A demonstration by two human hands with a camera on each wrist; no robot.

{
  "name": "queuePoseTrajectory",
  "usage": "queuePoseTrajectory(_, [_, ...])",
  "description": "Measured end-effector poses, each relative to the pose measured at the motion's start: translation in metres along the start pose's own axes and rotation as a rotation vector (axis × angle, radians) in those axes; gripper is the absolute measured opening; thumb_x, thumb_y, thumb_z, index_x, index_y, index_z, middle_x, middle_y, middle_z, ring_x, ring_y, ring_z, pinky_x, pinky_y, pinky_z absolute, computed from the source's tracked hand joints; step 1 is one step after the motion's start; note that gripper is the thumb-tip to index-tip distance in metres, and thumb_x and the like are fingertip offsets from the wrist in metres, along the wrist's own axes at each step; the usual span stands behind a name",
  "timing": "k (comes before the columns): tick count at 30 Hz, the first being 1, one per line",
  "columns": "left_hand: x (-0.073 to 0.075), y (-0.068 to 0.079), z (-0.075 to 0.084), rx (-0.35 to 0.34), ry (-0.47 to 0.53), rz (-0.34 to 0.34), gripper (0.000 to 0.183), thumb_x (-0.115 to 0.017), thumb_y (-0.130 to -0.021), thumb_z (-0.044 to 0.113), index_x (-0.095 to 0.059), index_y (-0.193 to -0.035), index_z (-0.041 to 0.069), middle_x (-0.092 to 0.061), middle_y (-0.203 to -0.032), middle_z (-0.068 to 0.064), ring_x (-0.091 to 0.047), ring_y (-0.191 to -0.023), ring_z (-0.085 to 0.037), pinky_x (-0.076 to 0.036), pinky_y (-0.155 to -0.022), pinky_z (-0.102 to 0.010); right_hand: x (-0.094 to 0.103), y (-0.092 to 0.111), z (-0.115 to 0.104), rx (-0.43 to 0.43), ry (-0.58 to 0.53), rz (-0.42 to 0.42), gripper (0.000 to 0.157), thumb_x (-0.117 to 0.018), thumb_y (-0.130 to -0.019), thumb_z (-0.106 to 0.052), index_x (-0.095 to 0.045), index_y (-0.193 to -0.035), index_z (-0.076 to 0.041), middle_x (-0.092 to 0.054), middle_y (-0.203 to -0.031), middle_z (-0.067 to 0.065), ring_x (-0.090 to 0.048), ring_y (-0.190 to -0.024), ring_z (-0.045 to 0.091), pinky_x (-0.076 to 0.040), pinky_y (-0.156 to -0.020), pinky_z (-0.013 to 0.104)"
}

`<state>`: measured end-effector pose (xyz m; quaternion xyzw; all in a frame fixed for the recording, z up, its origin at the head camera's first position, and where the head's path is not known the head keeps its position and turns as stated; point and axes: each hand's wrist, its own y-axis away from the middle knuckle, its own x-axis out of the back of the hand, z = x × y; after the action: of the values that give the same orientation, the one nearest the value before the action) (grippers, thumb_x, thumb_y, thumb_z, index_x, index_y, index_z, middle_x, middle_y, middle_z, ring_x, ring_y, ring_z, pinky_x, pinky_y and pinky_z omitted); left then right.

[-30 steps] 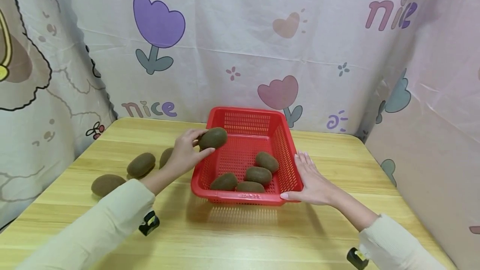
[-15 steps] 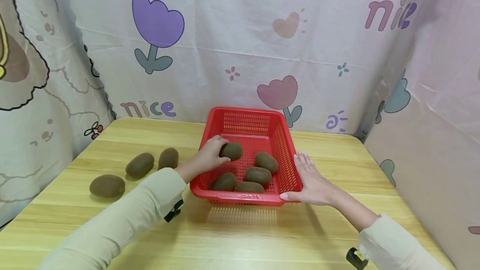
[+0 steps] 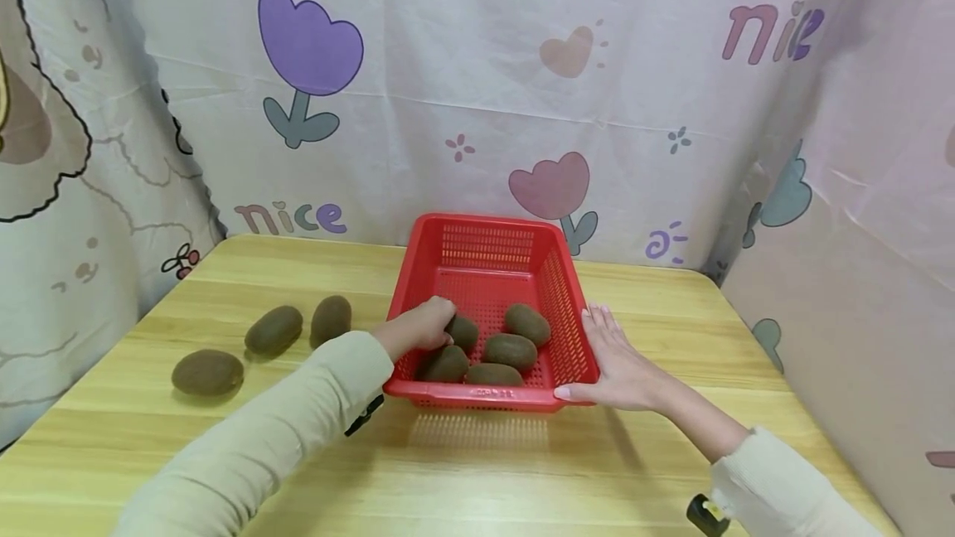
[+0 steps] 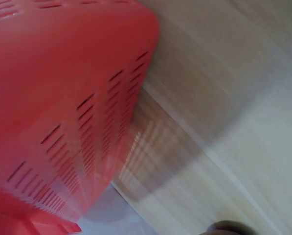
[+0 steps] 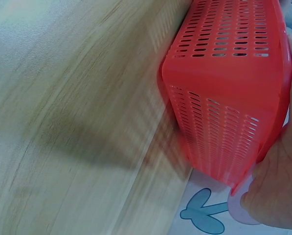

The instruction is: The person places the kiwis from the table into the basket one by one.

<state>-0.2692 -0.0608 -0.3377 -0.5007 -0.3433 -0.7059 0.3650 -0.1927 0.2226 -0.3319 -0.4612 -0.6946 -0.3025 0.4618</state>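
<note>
Inside the red plastic basket (image 3: pixel 477 394), my left hand (image 3: pixel 427 325) holds a brown kiwifruit (image 3: pixel 465 333) low down, close behind another kiwifruit (image 3: pixel 446 365). Part of its fingers is hidden behind the fruit and the hand itself. Several kiwifruits, such as this one (image 3: pixel 511 351), lie in the front part of the basket. On the basket's right front corner rests my right hand (image 3: pixel 621 363), fingers straight along the side and thumb on the front rim. The right wrist view shows that hand (image 5: pixel 278 191) against the basket's rim (image 5: pixel 285 73).
Three more kiwifruits lie on the wooden table (image 3: pixel 448 479) left of the basket: one at the front (image 3: pixel 207 373), a middle fruit (image 3: pixel 273 331) and a farther fruit (image 3: pixel 331 320). A printed cloth (image 3: pixel 448 40) hangs behind the table and at its sides.
My left hand has carried the kiwifruit from above the basket's left rim rightward and down among the other fruits. My right hand stays at the basket corner.
</note>
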Motion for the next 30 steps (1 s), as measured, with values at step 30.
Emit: queuePoseTrajectory(30, [-0.01,0.065,-0.052,0.041,0.339,0.903,0.05,-0.07,-0.077,0.016,-0.054,-0.12,-0.005,-0.052,-0.125,-0.022,-0.049,-0.116,-0.036,-0.042,-0.096,-0.05,0.0,0.0,-0.002,0.003,0.01,0.002,0.116,-0.065,-0.067,-0.062,-0.006,-0.143,0.003,-0.003,-0.15,0.024,0.001,-0.137,0.042,-0.016,-0.106,0.063])
